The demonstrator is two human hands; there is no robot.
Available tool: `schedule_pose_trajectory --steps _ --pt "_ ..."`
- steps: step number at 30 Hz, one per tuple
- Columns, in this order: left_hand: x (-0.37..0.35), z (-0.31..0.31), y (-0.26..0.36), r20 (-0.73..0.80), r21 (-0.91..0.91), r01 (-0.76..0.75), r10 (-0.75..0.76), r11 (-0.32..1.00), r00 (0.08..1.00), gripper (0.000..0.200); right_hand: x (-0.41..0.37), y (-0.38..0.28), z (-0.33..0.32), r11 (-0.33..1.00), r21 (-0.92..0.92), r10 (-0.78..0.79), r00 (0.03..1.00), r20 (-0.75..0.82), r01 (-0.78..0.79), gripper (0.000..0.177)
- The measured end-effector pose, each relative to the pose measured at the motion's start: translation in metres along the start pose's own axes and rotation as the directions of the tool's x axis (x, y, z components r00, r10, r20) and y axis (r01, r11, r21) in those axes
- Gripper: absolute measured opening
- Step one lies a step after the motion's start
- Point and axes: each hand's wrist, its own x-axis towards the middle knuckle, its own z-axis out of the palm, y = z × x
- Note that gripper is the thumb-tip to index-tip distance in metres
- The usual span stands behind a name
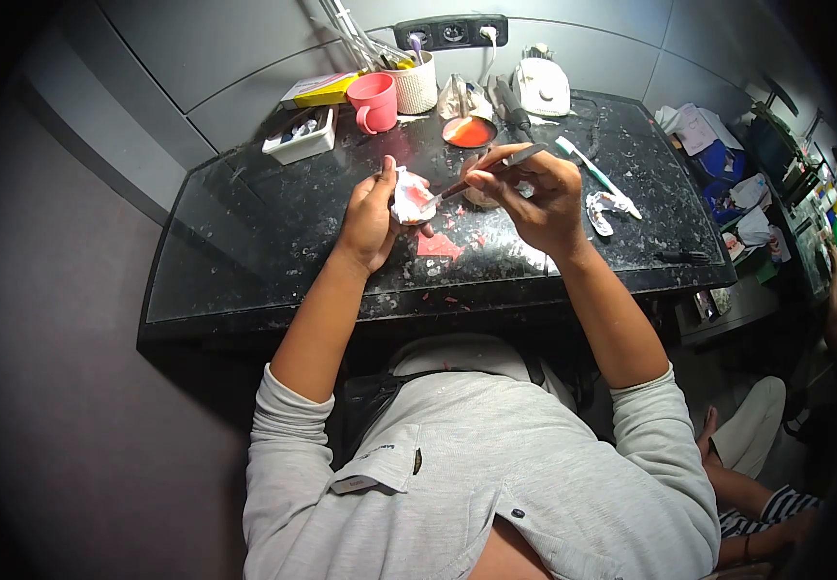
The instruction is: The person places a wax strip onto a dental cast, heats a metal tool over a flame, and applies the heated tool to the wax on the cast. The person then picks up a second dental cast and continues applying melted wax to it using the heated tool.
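From here the left hand (pixel 370 217) hides the near side of the cast (pixel 409 201), and I can't tell whether the thin tool (pixel 491 169) in the right hand (pixel 534 198) touches it. At far right the shelves (pixel 805 193) blur, and the frame edge cuts off a seated person (pixel 757 454).

Overhead light is falling evenly on the bench (pixel 245 251), and its glossy dark top is giving off a soft sheen at the left. Fisheye is bending the bench edges and wall panels. Heavy vignette is blackening the corners, worst on the right. The centre is reading sharp: left hand (pixel 370 217), pink-white cast (pixel 407 198), right hand (pixel 544 198), thin tool (pixel 481 174). Shadow is pooling under the bench front. The far right is looking soft.
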Motion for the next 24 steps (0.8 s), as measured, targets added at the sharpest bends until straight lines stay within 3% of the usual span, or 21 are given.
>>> schedule_pose_trajectory --steps 4,6,15,24 --pt "0.002 0.005 -0.003 -0.033 -0.022 -0.077 0.076 0.997 0.997 0.054 -0.001 -0.003 -0.002 0.992 -0.027 0.123 0.992 0.025 -0.122 0.012" --pt "0.001 0.007 -0.001 -0.029 -0.022 -0.086 0.086 0.996 0.996 0.054 0.001 0.004 0.003 0.998 0.017 -0.051 0.997 -0.051 0.052 0.013" --pt "0.002 0.007 -0.002 -0.01 0.03 -0.192 0.193 0.981 0.981 0.051 0.001 0.002 -0.001 0.995 -0.07 -0.066 0.998 0.0 0.066 0.011" --pt "0.002 0.008 -0.002 -0.033 0.006 -0.221 0.221 0.975 0.975 0.052 0.002 0.007 -0.002 0.996 -0.007 -0.092 0.995 -0.043 0.092 0.01"
